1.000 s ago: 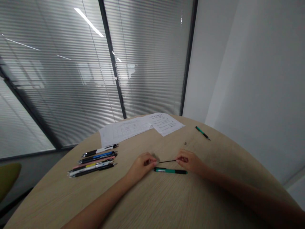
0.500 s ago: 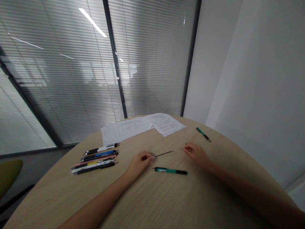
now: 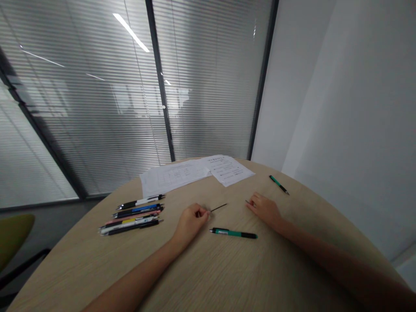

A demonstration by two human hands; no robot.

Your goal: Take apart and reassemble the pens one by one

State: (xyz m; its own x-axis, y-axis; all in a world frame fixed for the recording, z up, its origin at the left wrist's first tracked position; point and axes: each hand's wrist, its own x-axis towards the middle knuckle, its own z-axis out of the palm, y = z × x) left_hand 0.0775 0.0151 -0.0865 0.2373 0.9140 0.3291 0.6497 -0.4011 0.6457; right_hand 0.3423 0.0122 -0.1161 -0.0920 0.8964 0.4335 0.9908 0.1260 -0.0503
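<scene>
Pinched between the thumb and finger of my left hand is a thin dark pen refill, which points right and slightly away from me. My right hand is closed a short way to the right of the refill's free end. A tiny thin thing sticks out from its fingertips, too small to name. Just in front of both hands, a green and black pen lies on the table. Farther back on the right lies another green and black pen.
Several pens lie side by side on the left of the round wooden table. Printed paper sheets are spread at the far edge. A green chair stands at the left, and a white wall rises on the right.
Less of the refill shows beyond my left fingers. My right fingers have shifted slightly and look more curled. The whole view has moved a little.
</scene>
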